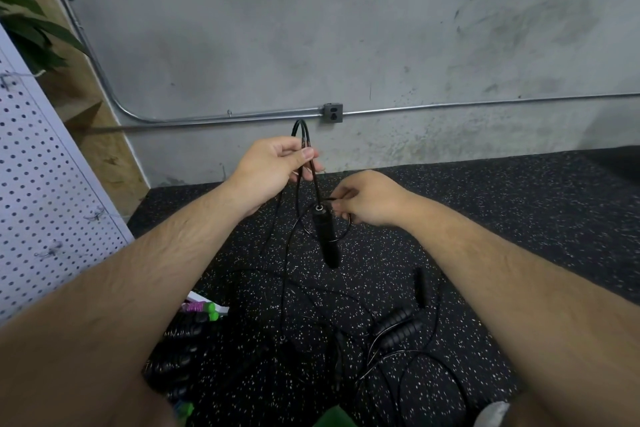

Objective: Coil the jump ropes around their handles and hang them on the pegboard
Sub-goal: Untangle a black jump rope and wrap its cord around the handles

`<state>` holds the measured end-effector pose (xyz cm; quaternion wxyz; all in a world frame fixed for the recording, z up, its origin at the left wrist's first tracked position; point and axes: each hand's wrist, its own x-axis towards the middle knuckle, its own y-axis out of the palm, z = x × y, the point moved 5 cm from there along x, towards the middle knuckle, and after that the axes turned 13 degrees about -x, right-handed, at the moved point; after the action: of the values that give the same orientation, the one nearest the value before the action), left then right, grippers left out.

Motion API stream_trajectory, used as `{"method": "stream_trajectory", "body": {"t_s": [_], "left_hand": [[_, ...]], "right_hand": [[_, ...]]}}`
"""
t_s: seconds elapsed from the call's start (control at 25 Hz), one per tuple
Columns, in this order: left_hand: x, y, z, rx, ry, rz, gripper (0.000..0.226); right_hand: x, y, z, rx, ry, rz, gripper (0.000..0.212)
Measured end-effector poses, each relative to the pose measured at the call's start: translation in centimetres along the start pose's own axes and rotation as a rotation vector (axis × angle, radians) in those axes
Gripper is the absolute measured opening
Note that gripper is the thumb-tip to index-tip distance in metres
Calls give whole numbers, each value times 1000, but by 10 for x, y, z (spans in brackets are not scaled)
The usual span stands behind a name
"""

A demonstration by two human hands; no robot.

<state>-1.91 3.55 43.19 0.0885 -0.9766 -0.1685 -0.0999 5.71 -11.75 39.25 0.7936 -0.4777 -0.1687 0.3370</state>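
Above the speckled floor [485, 218] my left hand [273, 166] is pinching a rope loop [300, 130], my right hand [367, 198] pinching cord beside the dangling handle [327, 239]; nothing is hanging on the pegboard [41, 184] yet.

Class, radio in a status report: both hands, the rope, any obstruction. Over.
Left hand pinches folded thin black cord. Right hand pinches cord by dangling black cylindrical handle. Tangled black ropes on floor below.

Below my arms, the black rubber floor [485, 218], flecked white, fills the lower frame. Thin black cords [415, 374] sprawl loosely across it at lower centre. Two ribbed black handles [398, 326] lie side by side among them, a single black handle [421, 288] just above. A heap of black handles [176, 347] lies lower left, with pink-and-green handles [202, 308] at its top edge.
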Motion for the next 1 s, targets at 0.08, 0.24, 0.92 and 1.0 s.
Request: {"method": "stream_trajectory", "body": {"t_s": [0.08,0.24,0.92,1.0], "left_hand": [[0,1,1,-18,2,20,17],[-2,6,-1,-90,10,49,17],[5,-9,-15,-349,99,-113,17],[6,-10,-13,-353,84,-113,16]], "right_hand": [[1,-2,-1,125,16,-22,7],[2,-1,-5,174,63,-34,10],[-7,26,8,25,-33,96,29],[-7,21,12,70,-53,13,29]]}}
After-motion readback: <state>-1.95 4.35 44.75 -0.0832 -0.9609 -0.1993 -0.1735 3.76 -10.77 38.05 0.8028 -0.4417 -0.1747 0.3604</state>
